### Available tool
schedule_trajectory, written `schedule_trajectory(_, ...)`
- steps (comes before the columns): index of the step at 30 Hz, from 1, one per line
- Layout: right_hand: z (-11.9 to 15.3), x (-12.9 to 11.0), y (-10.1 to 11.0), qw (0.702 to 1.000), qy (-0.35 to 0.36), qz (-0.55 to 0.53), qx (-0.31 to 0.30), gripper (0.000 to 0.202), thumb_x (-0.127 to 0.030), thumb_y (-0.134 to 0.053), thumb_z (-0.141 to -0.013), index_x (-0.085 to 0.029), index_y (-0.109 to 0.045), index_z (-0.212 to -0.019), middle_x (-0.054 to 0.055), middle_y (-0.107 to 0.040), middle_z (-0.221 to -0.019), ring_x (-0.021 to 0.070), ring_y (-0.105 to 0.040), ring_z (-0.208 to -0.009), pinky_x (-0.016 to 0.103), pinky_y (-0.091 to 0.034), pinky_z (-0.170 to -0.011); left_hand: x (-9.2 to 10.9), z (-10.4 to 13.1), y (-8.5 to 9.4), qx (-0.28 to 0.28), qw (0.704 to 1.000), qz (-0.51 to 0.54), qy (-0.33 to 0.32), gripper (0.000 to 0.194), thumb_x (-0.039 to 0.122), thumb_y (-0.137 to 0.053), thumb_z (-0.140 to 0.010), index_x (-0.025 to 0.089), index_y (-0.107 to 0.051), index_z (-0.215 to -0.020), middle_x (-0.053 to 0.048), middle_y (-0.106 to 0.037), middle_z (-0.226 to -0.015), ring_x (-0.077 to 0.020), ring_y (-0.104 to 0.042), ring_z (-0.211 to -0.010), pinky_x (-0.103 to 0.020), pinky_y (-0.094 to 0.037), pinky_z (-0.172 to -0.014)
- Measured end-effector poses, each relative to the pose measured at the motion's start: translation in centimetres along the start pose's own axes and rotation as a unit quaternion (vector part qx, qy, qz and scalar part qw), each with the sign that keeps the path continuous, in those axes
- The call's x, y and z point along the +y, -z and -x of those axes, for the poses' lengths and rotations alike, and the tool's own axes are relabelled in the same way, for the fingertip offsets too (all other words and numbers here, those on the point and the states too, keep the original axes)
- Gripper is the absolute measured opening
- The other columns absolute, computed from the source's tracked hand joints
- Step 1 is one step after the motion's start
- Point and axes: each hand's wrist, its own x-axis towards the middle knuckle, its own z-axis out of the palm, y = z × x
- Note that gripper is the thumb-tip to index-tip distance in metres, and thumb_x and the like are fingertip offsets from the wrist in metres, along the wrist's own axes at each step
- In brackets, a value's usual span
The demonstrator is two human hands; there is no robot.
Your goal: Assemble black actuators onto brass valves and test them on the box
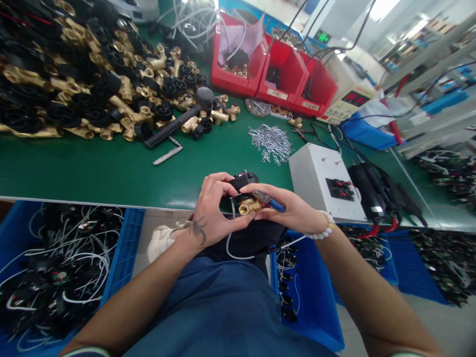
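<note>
At the table's front edge, my left hand (213,208) is closed round a brass valve (248,207) with a black housing (243,182) on top. A white cable (229,248) hangs from it towards my lap. My right hand (293,210), wearing a beaded bracelet, is closed on a blue-handled tool (275,205), its metal end lying against the valve. That end is partly hidden, so the tool's exact kind is unclear. The right fingers also touch the black housing and the brass body.
Brass valves with black parts (92,94) are heaped at the back left, beside a black mallet (182,119) and hex key (168,152). Metal clips (270,143) lie before red bins (280,74). A grey switch box (316,183) stands right; blue crates (130,238) sit below.
</note>
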Motion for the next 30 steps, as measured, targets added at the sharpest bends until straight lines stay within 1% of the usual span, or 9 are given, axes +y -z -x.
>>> schedule_trajectory(9,0.3,-0.8,0.1,0.999,0.013,0.032,0.028,0.044,-0.035,-0.07,-0.09,-0.017,-0.064,-0.129,0.01,-0.068,-0.127,0.0227,-0.065,-0.116,0.038,-0.052,-0.104,0.0,0.0,0.3,-0.007,1.0,0.015,0.008,0.039,0.028,-0.084,-0.07,0.022,-0.052,-0.091,-0.009,-0.06,-0.115,-0.0258,-0.062,-0.11,-0.04,-0.058,-0.081)
schedule_trajectory(12,1.3,-1.4,0.5,0.98,0.006,0.103,0.172,0.025,-0.033,-0.067,-0.092,-0.02,-0.067,-0.114,0.006,-0.071,-0.108,0.0187,-0.067,-0.094,0.032,-0.056,-0.085,0.1,-0.1,0.3,-0.005,1.0,0.017,0.01,0.039,0.029,-0.085,-0.071,0.021,-0.053,-0.091,-0.01,-0.06,-0.115,-0.0256,-0.062,-0.109,-0.041,-0.058,-0.081)
schedule_trajectory(15,2.1,-1.6,0.7,0.91,-0.013,0.22,0.352,0.011,-0.026,-0.055,-0.094,-0.021,-0.063,-0.099,0.001,-0.063,-0.084,0.0137,-0.057,-0.066,0.027,-0.048,-0.062,0.1,-0.2,0.3,-0.003,1.0,0.013,0.005,0.04,0.03,-0.086,-0.069,0.021,-0.053,-0.09,-0.01,-0.06,-0.114,-0.0251,-0.062,-0.107,-0.042,-0.058,-0.081)
schedule_trajectory(16,2.3,-1.6,0.6,0.897,-0.024,0.266,0.352,0.011,-0.022,-0.053,-0.091,-0.021,-0.062,-0.098,0.001,-0.061,-0.08,0.0136,-0.054,-0.063,0.027,-0.046,-0.059,0.1,-0.2,0.3,-0.003,1.0,0.012,0.006,0.04,0.03,-0.086,-0.069,0.021,-0.053,-0.09,-0.009,-0.06,-0.114,-0.0249,-0.062,-0.106,-0.042,-0.059,-0.081)
schedule_trajectory(19,2.4,-1.8,0.5,0.898,-0.057,0.384,0.208,0.022,-0.012,-0.052,-0.081,-0.018,-0.065,-0.098,0.004,-0.061,-0.08,0.016,-0.055,-0.065,0.028,-0.043,-0.06,0.1,-0.2,0.2,-0.006,1.0,0.012,0.014,0.041,0.03,-0.086,-0.068,0.022,-0.052,-0.089,-0.009,-0.06,-0.113,-0.0253,-0.062,-0.106,-0.042,-0.059,-0.081)
schedule_trajectory(21,2.5,-2.0,0.4,0.895,-0.049,0.408,0.173,0.023,-0.009,-0.051,-0.082,-0.017,-0.065,-0.098,0.004,-0.061,-0.079,0.0162,-0.056,-0.066,0.028,-0.042,-0.061,0.1,-0.2,0.3,-0.007,1.0,0.016,0.013,0.041,0.03,-0.086,-0.068,0.021,-0.052,-0.089,-0.009,-0.059,-0.113,-0.0256,-0.061,-0.107,-0.042,-0.059,-0.081)
schedule_trajectory(26,2.9,-1.9,0.0,0.842,0.075,0.349,0.403,0.017,-0.013,-0.055,-0.086,-0.021,-0.059,-0.1,0.0,-0.061,-0.084,0.0129,-0.053,-0.065,0.025,-0.043,-0.061,0.0,-0.2,0.4,-0.004,1.0,0.021,0.009,0.04,0.03,-0.086,-0.069,0.02,-0.053,-0.089,-0.01,-0.059,-0.113,-0.0253,-0.061,-0.106,-0.043,-0.059,-0.081)
schedule_trajectory(27,2.9,-1.7,-0.1,0.843,0.075,0.368,0.386,0.017,-0.012,-0.054,-0.085,-0.021,-0.059,-0.098,0.001,-0.061,-0.084,0.013,-0.053,-0.064,0.025,-0.042,-0.06,0.0,-0.2,0.4,-0.005,1.0,0.019,0.009,0.04,0.031,-0.085,-0.069,0.02,-0.053,-0.089,-0.01,-0.059,-0.114,-0.0253,-0.061,-0.105,-0.043,-0.059,-0.081)
schedule_trajectory(30,2.7,-1.7,-0.2,0.868,0.009,0.457,0.195,0.02,-0.008,-0.049,-0.082,-0.019,-0.061,-0.092,0.002,-0.059,-0.077,0.0145,-0.052,-0.061,0.027,-0.037,-0.056,-0.1,-0.2,0.3,-0.007,1.0,0.013,0.009,0.04,0.03,-0.086,-0.068,0.021,-0.053,-0.089,-0.01,-0.06,-0.114,-0.0261,-0.062,-0.106,-0.043,-0.06,-0.08)
